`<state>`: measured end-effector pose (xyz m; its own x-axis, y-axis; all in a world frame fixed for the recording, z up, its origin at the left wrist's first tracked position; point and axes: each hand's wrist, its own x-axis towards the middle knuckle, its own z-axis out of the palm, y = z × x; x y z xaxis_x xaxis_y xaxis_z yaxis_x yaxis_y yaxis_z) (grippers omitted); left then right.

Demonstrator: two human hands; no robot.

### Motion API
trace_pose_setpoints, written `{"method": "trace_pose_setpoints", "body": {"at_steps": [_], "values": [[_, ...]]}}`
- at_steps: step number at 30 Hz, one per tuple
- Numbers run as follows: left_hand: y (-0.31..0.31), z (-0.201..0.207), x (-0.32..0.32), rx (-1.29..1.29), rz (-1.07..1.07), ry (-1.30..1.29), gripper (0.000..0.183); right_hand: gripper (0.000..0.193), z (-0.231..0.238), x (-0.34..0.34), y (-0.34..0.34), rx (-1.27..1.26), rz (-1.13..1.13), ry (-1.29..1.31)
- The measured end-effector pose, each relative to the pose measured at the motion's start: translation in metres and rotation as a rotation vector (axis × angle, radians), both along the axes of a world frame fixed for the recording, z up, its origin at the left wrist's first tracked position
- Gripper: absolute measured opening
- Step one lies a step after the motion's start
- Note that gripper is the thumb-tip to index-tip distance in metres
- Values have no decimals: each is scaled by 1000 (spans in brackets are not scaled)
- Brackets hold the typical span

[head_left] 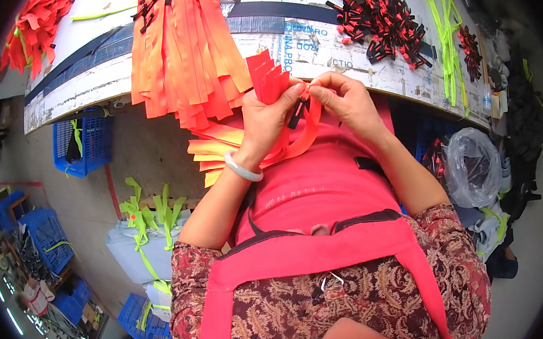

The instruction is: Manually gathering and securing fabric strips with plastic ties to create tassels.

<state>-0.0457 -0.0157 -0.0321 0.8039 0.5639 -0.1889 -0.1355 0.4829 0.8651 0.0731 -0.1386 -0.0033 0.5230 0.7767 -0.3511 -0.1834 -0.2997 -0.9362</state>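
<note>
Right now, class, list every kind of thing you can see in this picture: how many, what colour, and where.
orange straps: many, orange, hanging over the table edge
table: one, white, across the top
black-and-red clips: a heap, on the table, right
neon cords: several, yellow-green, far right of the table
red pieces: a pile, top left
crates: several, blue, on the floor, left
plastic bag: one, clear, right
apron: one, red, on the lap
left hand: holds red strap pieces
right hand: fingers pinching at a strap
</note>
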Motion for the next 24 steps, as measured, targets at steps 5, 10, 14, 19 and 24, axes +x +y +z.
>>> {"method": "trace_pose_setpoints", "body": {"at_steps": [5, 10, 14, 19, 24], "values": [[5, 19, -14, 102, -3, -60, 7, 18, 21, -25, 6, 150, -16, -132], [13, 28, -22, 138, -50, -52, 3, 15, 27, -26, 14, 158, 79, -251], [12, 43, -27, 207, 24, -104, 3, 12, -6, -56, 11, 249, 337, -371], [44, 57, -41, 280, 91, -59, 9, 19, -9, -55, 31, 130, 522, -202], [91, 41, -94, 273, 316, 97, 13, 40, -1, -18, 112, 88, 458, -327]]}}
